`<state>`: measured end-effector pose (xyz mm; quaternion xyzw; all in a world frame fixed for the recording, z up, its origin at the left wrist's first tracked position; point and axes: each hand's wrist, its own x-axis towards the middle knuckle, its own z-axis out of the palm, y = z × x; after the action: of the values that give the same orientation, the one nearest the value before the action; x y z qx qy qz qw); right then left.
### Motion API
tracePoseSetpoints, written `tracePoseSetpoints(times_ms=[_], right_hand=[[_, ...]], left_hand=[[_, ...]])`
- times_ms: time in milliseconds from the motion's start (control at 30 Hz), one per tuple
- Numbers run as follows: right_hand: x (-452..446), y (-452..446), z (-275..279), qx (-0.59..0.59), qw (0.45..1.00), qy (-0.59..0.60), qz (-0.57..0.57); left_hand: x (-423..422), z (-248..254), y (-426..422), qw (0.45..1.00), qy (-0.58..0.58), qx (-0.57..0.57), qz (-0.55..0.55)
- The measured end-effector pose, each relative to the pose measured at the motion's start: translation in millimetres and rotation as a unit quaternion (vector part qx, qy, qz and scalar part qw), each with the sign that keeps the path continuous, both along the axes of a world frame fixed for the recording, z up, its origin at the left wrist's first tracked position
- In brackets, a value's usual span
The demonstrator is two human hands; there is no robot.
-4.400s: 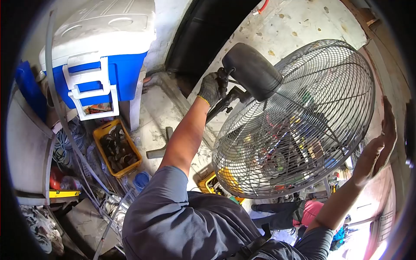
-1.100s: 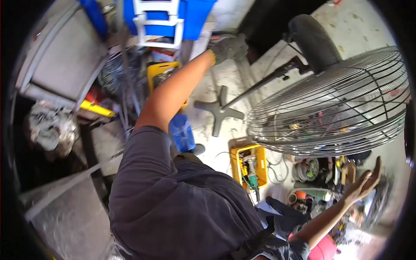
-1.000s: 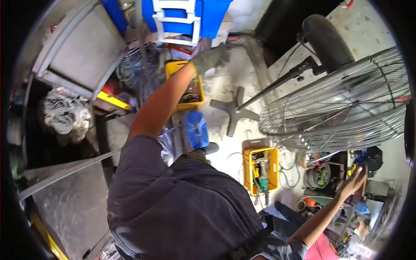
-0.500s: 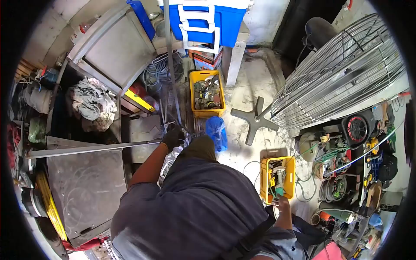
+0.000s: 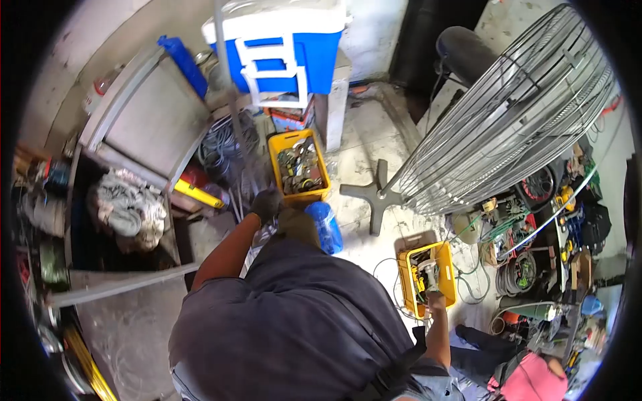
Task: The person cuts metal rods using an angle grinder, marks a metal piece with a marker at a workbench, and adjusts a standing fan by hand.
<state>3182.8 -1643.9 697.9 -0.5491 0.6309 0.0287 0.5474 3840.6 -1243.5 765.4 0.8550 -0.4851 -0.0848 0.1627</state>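
My left hand (image 5: 266, 204), in a dark glove, is closed around the lower part of a long upright metal bar (image 5: 235, 120); blur softens its fingers. Another long metal bar (image 5: 127, 286) runs sideways from under my left forearm, over a metal cabinet top. At the right, my right hand (image 5: 435, 295) reaches down into a yellow crate (image 5: 405, 284) of tools. Its fingers are hidden and blurred among them, touching or close to a greyish tool (image 5: 429, 271). A blue cylindrical container (image 5: 325, 227) stands just right of my left hand.
A second yellow crate (image 5: 275, 157) full of metal parts sits ahead, below a blue cooler (image 5: 281, 63). A large fan (image 5: 508, 127) on a cross-shaped base (image 5: 376, 196) stands at the right. Another person in a pink top (image 5: 531, 377) is low at the right, beside cluttered tools and cables.
The view has shifted, and the pink-topped person shows more. My left hand has moved forward, closer to the far crate. My right hand has gone deeper into the near crate, where a green tool was showing.
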Motion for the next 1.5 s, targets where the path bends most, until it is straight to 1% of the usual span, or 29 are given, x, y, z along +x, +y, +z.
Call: tracePoseSetpoints(times_ms=[67, 133, 167, 200, 233, 267, 300, 333, 367, 400, 467, 500, 533, 600, 667, 733, 800, 867, 933, 967, 1000, 1067, 1100, 1200, 1300, 1367, 1400, 1467, 1500], right_hand=[[-6, -16, -50, -0.089, 0.99, -0.031, 0.109], [-10, -35, -114, -0.211, 0.945, -0.072, 0.24], [12, -32, -117, -0.21, 0.946, -0.051, 0.24], [33, -27, -119, -0.207, 0.948, -0.027, 0.24], [55, -22, -117, -0.202, 0.95, 0.0, 0.24], [84, -16, -115, -0.196, 0.951, 0.026, 0.238], [135, -2, -78, -0.235, 0.937, 0.022, 0.257], [186, 13, -41, -0.276, 0.921, 0.02, 0.275], [250, 33, 19, -0.317, 0.902, 0.02, 0.291], [287, 40, 35, -0.254, 0.929, 0.054, 0.264], [380, 51, 131, -0.101, 0.975, 0.05, 0.193], [407, 49, 127, -0.123, 0.971, 0.037, 0.201], [429, 50, 120, -0.144, 0.967, 0.025, 0.208], [483, 53, 157, -0.16, 0.968, 0.0, 0.192], [519, 53, 186, -0.165, 0.971, -0.042, 0.17], [542, 53, 211, -0.208, 0.963, -0.04, 0.165], [544, 55, 214, -0.237, 0.96, -0.059, 0.138], [535, 63, 219, -0.217, 0.97, -0.034, 0.105], [518, 74, 216, -0.199, 0.977, 0.006, 0.078], [509, 79, 210, -0.194, 0.977, 0.035, 0.082], [499, 84, 205, -0.19, 0.976, 0.063, 0.087], [477, 100, 193, -0.189, 0.978, 0.058, 0.071], [470, 105, 190, -0.17, 0.982, 0.058, 0.065], [457, 119, 179, -0.13, 0.988, 0.065, 0.055], [463, 129, 176, -0.103, 0.991, 0.044, 0.075], [468, 127, 180, -0.101, 0.991, 0.017, 0.087], [471, 124, 190, -0.096, 0.992, 0.027, 0.084], [480, 122, 211, -0.082, 0.993, 0.044, 0.078], [480, 118, 211, -0.101, 0.989, 0.049, 0.101]], left_hand=[[54, -36, -59, 0.982, -0.133, -0.077, -0.11], [77, 16, -130, 0.967, -0.183, -0.113, -0.135], [87, 47, -168, 0.958, -0.21, -0.131, -0.146], [89, 74, -204, 0.977, -0.033, -0.176, -0.113], [90, 102, -240, 0.959, 0.137, -0.238, -0.068], [94, 121, -277, 0.834, 0.483, -0.266, 0.037], [111, 130, -311, 0.816, 0.51, -0.271, -0.011], [120, 147, -343, 0.804, 0.502, -0.308, -0.075], [129, 154, -378, 0.769, 0.549, -0.313, -0.093], [134, 159, -412, 0.731, 0.597, -0.312, -0.109], [130, 198, -465, 0.722, 0.61, -0.291, -0.147], [125, 206, -489, 0.647, 0.692, -0.281, -0.151], [121, 219, -508, 0.611, 0.728, -0.262, -0.167], [109, 241, -537, 0.531, 0.795, -0.222, -0.19], [96, 236, -565, 0.537, 0.792, -0.197, -0.213], [85, 244, -574, 0.513, 0.82, -0.18, -0.178], [79, 239, -584, 0.487, 0.845, -0.156, -0.157], [74, 233, -595, 0.42, 0.879, -0.142, -0.175], [79, 224, -609, 0.378, 0.902, -0.094, -0.183], [78, 206, -618, 0.3, 0.92, -0.09, -0.236], [74, 215, -615, 0.287, 0.936, -0.086, -0.182], [71, 241, -593, 0.261, 0.959, -0.08, -0.07], [77, 244, -588, 0.329, 0.929, -0.075, -0.149], [69, 224, -590, 0.259, 0.945, -0.124, -0.16], [67, 226, -605, 0.291, 0.928, -0.143, -0.185], [72, 236, -599, 0.33, 0.918, -0.134, -0.174], [76, 244, -596, 0.349, 0.913, -0.131, -0.169], [81, 247, -595, 0.411, 0.895, -0.118, -0.13], [82, 243, -595, 0.432, 0.888, -0.112, -0.108]])
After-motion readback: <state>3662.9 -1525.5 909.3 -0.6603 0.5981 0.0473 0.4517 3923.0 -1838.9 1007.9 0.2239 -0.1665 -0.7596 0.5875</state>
